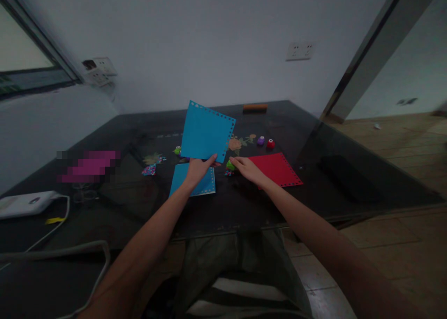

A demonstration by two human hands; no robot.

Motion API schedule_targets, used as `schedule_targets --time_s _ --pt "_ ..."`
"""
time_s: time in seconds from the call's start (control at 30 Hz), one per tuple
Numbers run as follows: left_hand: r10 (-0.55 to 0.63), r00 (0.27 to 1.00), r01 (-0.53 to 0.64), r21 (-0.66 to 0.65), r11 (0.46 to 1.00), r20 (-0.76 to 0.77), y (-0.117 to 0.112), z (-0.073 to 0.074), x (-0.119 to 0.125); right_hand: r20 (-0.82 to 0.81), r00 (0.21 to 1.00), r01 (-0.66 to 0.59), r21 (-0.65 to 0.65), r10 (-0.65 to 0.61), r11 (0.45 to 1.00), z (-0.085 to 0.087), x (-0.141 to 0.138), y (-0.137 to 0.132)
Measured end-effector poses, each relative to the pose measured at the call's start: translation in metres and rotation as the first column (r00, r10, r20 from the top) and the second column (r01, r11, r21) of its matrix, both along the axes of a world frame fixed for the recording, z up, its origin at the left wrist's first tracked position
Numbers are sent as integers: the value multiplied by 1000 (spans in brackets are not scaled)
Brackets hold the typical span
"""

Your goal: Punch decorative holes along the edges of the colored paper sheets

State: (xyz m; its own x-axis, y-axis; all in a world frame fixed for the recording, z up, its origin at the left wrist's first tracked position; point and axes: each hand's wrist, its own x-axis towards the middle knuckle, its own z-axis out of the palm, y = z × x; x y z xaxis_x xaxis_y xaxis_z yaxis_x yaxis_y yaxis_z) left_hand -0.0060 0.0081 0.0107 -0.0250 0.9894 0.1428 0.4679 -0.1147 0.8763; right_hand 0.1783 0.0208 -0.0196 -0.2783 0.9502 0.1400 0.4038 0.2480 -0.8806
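Observation:
My left hand (199, 169) pinches the lower edge of a blue paper sheet (206, 132) and holds it upright above the dark table (139, 207); small holes run along the sheet's top and right edges. A second blue sheet (181, 175) lies flat under that hand. My right hand (246, 166) rests on the table with its fingers on a small green punch (230, 165), just left of a red sheet (277, 169) with punched edges. Whether the right fingers grip the punch is unclear.
A purple punch (260, 140) and a red punch (270, 144) sit behind the red sheet, another green punch (178, 150) to the left. Paper scraps (150, 170) lie nearby. A white device (26, 203) with a cable sits at the left, an orange bar (255, 107) at the far edge.

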Motion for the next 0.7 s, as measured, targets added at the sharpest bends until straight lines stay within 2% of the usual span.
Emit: schedule_targets --time_s 0.17,0.37,0.5,0.7 --pt "15 1000 -15 -4 1000 -3 -2 4 2 109 994 -29 82 19 996 -1 2 2" --pt "36 999 -36 -17 999 -5 -3 6 3 227 969 -139 163 100 977 9 7 -3" --pt "11 1000 -11 -3 1000 -9 -1 3 0 284 947 -208 184 150 961 14 12 -4" --pt "19 999 -19 -16 1000 -29 -4 6 2 315 934 -239 205 167 949 18 14 -5"
